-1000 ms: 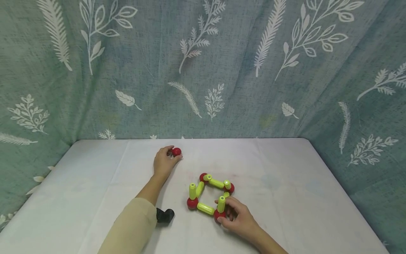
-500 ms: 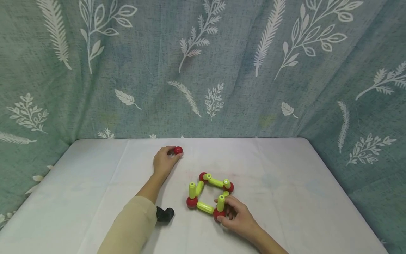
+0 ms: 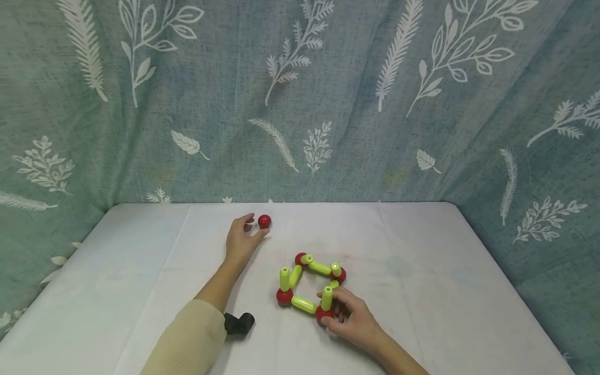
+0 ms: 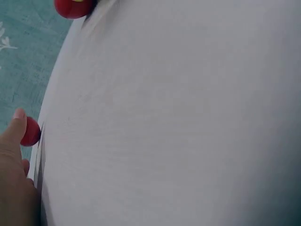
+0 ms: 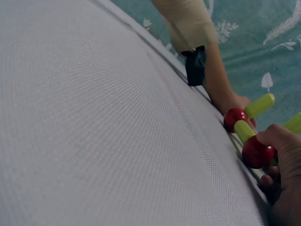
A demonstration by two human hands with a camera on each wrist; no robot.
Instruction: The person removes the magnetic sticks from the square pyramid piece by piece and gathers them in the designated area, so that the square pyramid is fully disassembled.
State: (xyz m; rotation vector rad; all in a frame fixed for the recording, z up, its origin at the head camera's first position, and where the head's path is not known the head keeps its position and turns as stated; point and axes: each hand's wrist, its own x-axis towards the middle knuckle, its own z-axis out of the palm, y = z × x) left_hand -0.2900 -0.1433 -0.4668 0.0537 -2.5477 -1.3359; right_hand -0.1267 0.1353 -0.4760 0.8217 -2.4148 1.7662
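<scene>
A loose red ball (image 3: 264, 221) sits near the table's back edge. My left hand (image 3: 240, 242) is beside it, fingers parted from it and thumb close by its near side; in the left wrist view the thumb overlaps the ball (image 4: 31, 132). A square frame of lime-green rods (image 3: 303, 304) joined by red corner balls (image 3: 284, 297) lies at mid-table, with a short green rod (image 3: 284, 279) standing on each ball. My right hand (image 3: 353, 323) grips the near right corner ball (image 3: 324, 314) between thumb and fingers; the right wrist view shows the thumb on top of this ball (image 5: 257, 153).
A white cloth covers the table (image 3: 140, 291). Behind it and along the sides hangs a green-blue leaf-patterned curtain (image 3: 234, 156). A black device (image 3: 239, 324) sticks out at the left sleeve (image 3: 189, 338).
My left hand has let go of the loose red ball; its fingers have drawn back to the left, leaving the ball on the table. The right hand keeps its hold on the corner ball.
</scene>
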